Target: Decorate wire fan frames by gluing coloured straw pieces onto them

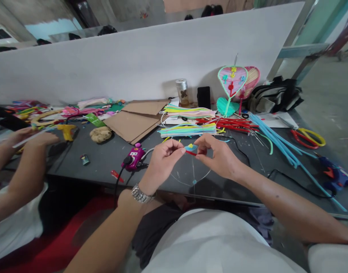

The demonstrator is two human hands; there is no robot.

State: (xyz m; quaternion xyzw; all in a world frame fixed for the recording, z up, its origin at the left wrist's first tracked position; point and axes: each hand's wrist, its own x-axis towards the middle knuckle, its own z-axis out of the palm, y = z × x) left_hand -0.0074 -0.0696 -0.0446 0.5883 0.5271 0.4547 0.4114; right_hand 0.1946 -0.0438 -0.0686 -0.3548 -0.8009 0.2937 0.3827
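On the dark counter [97, 167] lie fuzzy pipe-cleaner bundles [188, 130] and a thin wire loop [185, 184]; above it our left hand [162, 163] and right hand [219, 157] come together, pinching a small twisted blue, yellow and red chenille piece [191, 149].

My operator's outfit, as I catalogue it from here: one silver link-bracelet wristwatch [141, 194], worn left; one white short-sleeved shirt [208, 242] with matching right sleeve [330, 258]; one black lower garment [154, 231].

Craft workshop: dark workbench [97, 167], pipe cleaners [188, 130], glue gun [334, 175].
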